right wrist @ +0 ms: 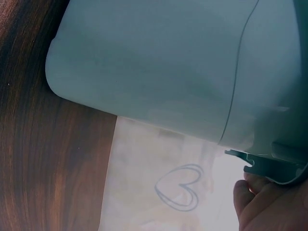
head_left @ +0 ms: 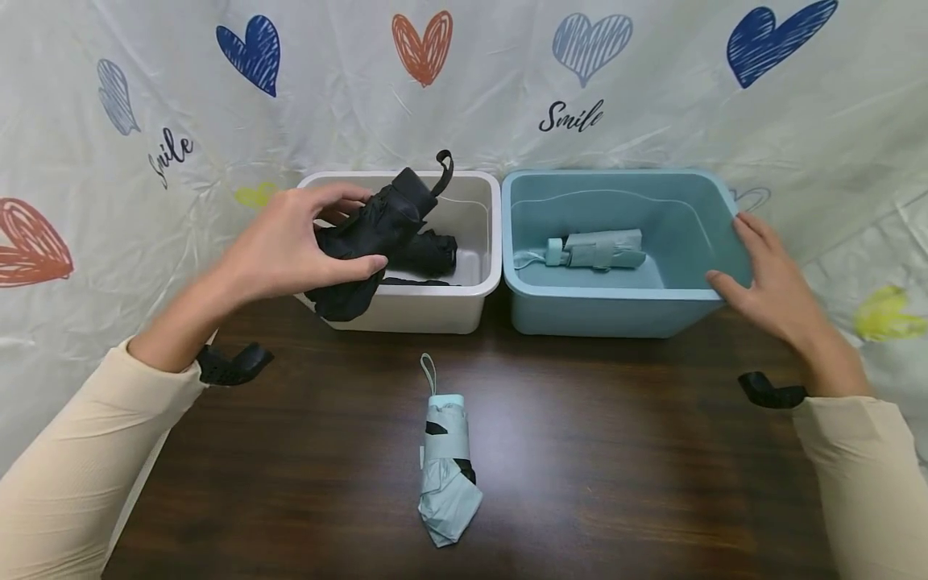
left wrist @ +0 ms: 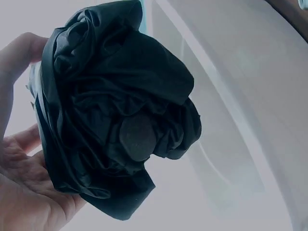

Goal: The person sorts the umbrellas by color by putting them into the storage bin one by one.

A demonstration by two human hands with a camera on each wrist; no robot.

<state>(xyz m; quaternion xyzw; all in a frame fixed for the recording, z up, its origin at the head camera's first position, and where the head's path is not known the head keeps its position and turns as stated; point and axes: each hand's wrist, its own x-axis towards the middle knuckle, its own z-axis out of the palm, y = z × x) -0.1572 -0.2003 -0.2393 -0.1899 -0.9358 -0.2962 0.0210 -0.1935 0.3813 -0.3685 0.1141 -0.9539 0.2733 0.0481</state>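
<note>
In the head view my left hand (head_left: 290, 242) grips a folded black umbrella (head_left: 377, 225), tilted with its strap end up, over the left part of the white bin (head_left: 471, 298). The left wrist view looks onto the loose cloth end of this black umbrella (left wrist: 115, 106), with fingers around its side. Another black umbrella (head_left: 428, 254) lies inside the white bin, partly hidden. My right hand (head_left: 776, 282) holds the right rim of the blue bin (head_left: 616, 310), thumb at the front corner. A folded light blue umbrella (head_left: 605, 250) lies on that bin's floor.
A second light blue umbrella (head_left: 445, 467) lies on the dark wooden table (head_left: 616, 451) in front of the bins, its loop pointing toward them. Behind the bins hangs a white cloth (head_left: 493, 97) printed with hearts. The two bins stand side by side.
</note>
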